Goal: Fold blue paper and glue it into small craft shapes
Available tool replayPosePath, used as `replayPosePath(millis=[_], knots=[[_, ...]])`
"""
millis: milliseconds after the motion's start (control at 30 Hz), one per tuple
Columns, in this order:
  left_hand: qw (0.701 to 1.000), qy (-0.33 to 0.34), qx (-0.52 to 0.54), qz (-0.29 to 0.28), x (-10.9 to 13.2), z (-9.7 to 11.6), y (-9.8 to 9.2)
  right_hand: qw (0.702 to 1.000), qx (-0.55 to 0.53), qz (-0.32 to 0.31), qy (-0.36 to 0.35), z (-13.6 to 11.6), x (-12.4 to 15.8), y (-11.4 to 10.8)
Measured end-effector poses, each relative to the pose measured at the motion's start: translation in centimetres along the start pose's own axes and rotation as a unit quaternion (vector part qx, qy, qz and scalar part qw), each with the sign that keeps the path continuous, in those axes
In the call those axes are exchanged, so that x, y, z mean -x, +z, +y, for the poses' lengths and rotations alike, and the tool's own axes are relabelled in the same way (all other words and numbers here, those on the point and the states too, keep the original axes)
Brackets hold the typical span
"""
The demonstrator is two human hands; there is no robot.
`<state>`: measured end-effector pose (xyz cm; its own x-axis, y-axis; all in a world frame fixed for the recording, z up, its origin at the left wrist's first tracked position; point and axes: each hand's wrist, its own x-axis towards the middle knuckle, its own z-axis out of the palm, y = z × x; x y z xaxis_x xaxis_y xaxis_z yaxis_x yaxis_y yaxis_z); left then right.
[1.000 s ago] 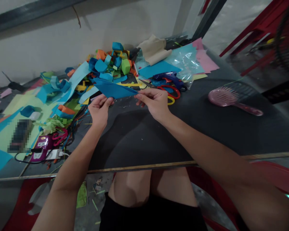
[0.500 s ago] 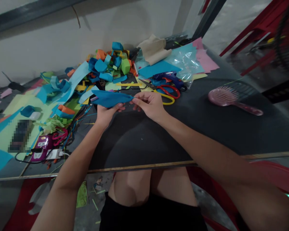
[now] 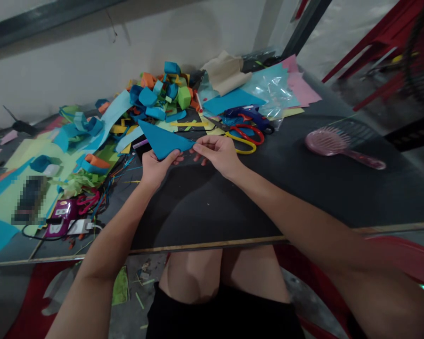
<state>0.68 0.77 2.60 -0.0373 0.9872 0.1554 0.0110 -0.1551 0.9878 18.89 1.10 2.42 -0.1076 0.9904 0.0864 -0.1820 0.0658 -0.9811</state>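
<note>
A blue piece of paper [image 3: 164, 140], folded to a pointed triangle, is held above the dark table. My left hand [image 3: 159, 165] grips its lower edge, thumb on the near face and some fingers behind it out of sight. At its right tip, my right hand [image 3: 214, 153] pinches the corner between thumb and forefinger. Just beyond my right hand lie scissors [image 3: 246, 141] with red and yellow handles. Behind them rests a dark blue glue gun [image 3: 250, 117].
A heap of coloured paper pieces [image 3: 155, 96] stands against the wall. At left are paper sheets, a purple device [image 3: 61, 216] with a cable, and a white plug [image 3: 79, 226]. A pink hairbrush [image 3: 328, 141] lies at right. The table's front edge [image 3: 205, 245] runs above my knees.
The blue paper has turned in my hands, its left part tilting up so that more of its flat face shows. Both hands have stayed almost in the same place.
</note>
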Motion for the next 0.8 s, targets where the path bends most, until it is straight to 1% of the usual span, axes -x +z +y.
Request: replayPosePath(millis=[200, 400, 633, 800], knots=[[1.000, -0.011, -0.005, -0.008, 0.43, -0.19, 0.47, 0.999, 0.035, -0.008, -0.033, 0.12, 0.29, 0.06], [1.000, 0.004, 0.006, -0.013, 0.48, -0.28, 0.47, 0.997, 0.053, -0.017, -0.056, 0.21, 0.52, -0.19], [1.000, 0.007, 0.017, -0.001, 0.22, -0.30, 0.36, 0.996, 0.061, 0.020, -0.057, 0.39, 0.31, -0.31], [1.000, 0.004, 0.012, -0.010, 0.20, -0.45, 0.29, 0.996, 0.060, 0.015, -0.058, 0.15, 0.35, -0.29]])
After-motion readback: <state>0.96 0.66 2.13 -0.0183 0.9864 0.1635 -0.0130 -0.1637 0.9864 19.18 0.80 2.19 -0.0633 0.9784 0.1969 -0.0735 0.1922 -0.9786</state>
